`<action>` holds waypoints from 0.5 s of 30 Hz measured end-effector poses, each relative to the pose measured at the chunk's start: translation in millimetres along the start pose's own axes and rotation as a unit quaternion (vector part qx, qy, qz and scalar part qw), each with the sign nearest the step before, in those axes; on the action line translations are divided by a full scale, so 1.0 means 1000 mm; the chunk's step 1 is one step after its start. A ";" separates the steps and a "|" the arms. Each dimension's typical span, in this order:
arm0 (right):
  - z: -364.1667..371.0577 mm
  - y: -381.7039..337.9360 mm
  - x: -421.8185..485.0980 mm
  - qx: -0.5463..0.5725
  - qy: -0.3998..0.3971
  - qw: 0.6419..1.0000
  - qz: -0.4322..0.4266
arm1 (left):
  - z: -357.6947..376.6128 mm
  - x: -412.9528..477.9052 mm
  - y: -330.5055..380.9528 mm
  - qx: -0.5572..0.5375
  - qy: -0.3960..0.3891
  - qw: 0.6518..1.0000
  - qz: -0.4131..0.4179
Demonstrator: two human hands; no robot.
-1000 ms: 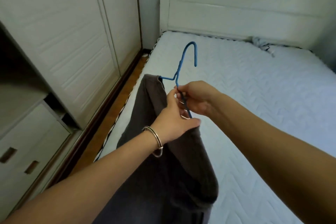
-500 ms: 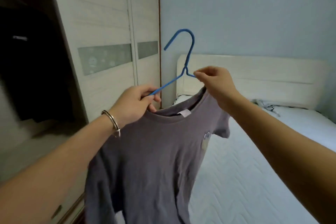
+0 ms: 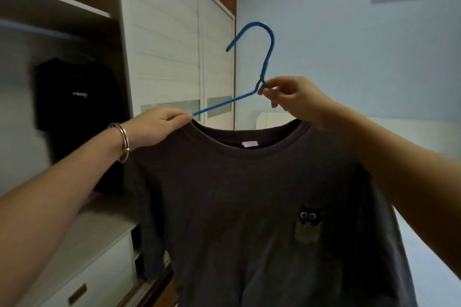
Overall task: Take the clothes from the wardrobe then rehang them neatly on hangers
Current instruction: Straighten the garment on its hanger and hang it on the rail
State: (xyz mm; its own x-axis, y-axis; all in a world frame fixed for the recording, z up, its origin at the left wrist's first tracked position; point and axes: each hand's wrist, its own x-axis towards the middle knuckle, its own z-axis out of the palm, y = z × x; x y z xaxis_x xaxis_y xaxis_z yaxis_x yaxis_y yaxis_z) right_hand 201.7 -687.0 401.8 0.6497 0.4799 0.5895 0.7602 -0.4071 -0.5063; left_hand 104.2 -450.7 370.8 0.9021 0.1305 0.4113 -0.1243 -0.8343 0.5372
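Held up beside the open wardrobe (image 3: pixel 74 32): grey T-shirt (image 3: pixel 249 194) on blue hanger (image 3: pixel 269 57), left hand (image 3: pixel 159 127) pinching shoulder and wire, right hand (image 3: pixel 294 99) pinching the hanger's neck. Liable to slip lopsided if released with one hanger arm exposed.

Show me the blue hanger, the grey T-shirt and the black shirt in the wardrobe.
blue hanger (image 3: pixel 268 57): head view, on the hook's stem.
grey T-shirt (image 3: pixel 237 194): head view, on the chest fabric.
black shirt (image 3: pixel 77 112): head view, on its front, below the small print.
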 end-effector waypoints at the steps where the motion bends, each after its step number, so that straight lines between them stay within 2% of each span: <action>1: 0.002 -0.002 -0.001 0.003 -0.006 1.000 0.000 | -0.003 -0.005 -0.004 -0.019 -0.006 1.000 -0.013; 5: 0.006 -0.015 -0.004 -0.018 -0.035 0.999 0.005 | -0.013 -0.013 -0.005 -0.087 0.014 0.996 -0.022; 10: 0.020 -0.038 -0.003 -0.033 -0.065 0.997 0.003 | -0.019 -0.014 0.011 -0.058 0.041 0.996 0.044; 15: 0.041 -0.053 -0.002 0.021 -0.093 0.995 0.012 | -0.017 -0.030 0.013 0.000 0.015 0.999 0.033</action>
State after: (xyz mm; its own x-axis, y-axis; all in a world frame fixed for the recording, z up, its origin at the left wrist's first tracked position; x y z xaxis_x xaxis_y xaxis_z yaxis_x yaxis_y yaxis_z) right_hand 159.9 -634.8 402.1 0.6525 0.6074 0.4531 0.7415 -0.3886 -0.5469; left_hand 68.5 -456.4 378.7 0.8795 0.0910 0.4670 -0.1833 -0.8410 0.5090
